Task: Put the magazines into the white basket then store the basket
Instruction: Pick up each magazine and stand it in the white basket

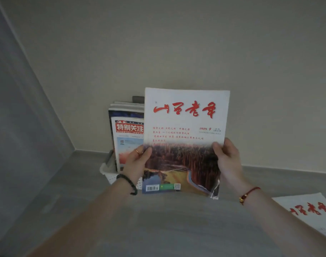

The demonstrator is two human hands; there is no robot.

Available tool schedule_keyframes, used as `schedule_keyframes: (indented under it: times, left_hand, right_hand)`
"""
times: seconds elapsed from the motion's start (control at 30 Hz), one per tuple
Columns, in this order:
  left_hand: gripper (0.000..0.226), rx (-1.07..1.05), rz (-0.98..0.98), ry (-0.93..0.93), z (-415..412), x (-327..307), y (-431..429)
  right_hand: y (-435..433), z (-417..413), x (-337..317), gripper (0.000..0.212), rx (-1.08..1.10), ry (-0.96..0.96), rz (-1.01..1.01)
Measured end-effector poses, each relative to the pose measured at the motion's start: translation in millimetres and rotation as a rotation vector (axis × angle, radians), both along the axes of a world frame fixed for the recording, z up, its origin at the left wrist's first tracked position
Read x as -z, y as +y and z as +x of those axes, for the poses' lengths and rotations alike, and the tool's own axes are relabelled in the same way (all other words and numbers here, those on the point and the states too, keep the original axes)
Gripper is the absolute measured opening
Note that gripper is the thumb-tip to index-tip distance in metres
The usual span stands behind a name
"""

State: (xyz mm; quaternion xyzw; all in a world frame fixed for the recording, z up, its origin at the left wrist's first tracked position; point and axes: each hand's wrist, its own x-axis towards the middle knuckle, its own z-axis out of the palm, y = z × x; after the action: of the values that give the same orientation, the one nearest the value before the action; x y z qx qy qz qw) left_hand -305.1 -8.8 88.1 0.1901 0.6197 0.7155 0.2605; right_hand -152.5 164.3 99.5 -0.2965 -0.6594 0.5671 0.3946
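A magazine with red calligraphy (184,138) is held upright in both hands above a grey floor (158,229). The left hand (135,164) is closed on the cover's left edge, thumb laid on the front and the other fingers hidden behind; a ring is seen on one finger and a dark bead bracelet (127,183) on the wrist. The right hand (228,160) is clamped on the right edge in the same manner, thumb in front, with a red cord bracelet (248,193) worn at the wrist.

Behind the held copy, at the far wall (177,43), the white basket (110,175) is seen only in part: its left rim and perforated front wall are visible, the rest being covered by the left hand and the held cover. Several upright magazines in the basket (127,138) are stacked against one another, the front one carrying a red masthead; their right portions are hidden. A dark object behind them is too obscured to be identified.

At the near right, another magazine on the floor (310,214) is cut off by the frame edge. Open floor is left near the viewer and to the left, up to the grey side panel (19,127).
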Motion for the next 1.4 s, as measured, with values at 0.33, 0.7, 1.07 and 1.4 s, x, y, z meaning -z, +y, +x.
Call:
schedule_keyframes:
  times: [0.33, 0.7, 1.07, 1.4]
  left_hand:
    - [0.024, -0.237, -0.291, 0.337, -142.3, -22.9, -46.5]
    - [0.011, -0.25, -0.412, 0.326, -190.0, 60.6, -35.0]
    - [0.024, -0.257, -0.422, 0.273, -195.2, 78.5, -34.4]
    - [0.027, -0.206, -0.44, 0.368, -141.8, 65.7, -41.2]
  right_hand:
    - [-48.4, -131.9, -9.5, 0.009, 0.046, -0.047, -0.002]
    - [-41.8, -163.6, 62.1, 0.012, 0.154, -0.32, -0.056]
    - [-33.1, -167.0, 84.4, 0.014, 0.246, -0.335, -0.095]
    - [-31.2, -98.0, 77.0, 0.02, 0.152, -0.314, -0.023]
